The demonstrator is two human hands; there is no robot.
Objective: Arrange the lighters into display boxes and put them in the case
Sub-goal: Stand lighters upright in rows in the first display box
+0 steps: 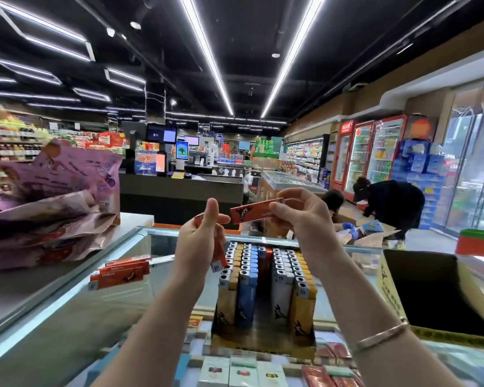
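Above the glass counter (67,311), both hands are raised, forearms angling up from the bottom of the view. Right hand (299,216) is up, palm turned toward the camera, fingers curled, thumb and fingertips pinching a red lighter (253,212) that lies almost level, its metal end pointing right. A thin bracelet (382,335) circles that wrist. Left hand (204,236) sits just beside it, a touch lower, thumb standing upright, fingers folded round another red lighter (220,259) that hangs down with its metal cap at the bottom. The two hands are close but not touching.

Directly below them the display box (263,335) stands on the glass, packed with upright lighters in rows: tan, blue, red, white, tan again, with a gap down the middle rows. Off to the left, a small heap of loose red lighters (120,272) rests on the counter. A dark open carton (430,291) stands at the right, purple snack bags (53,202) piled at the left.
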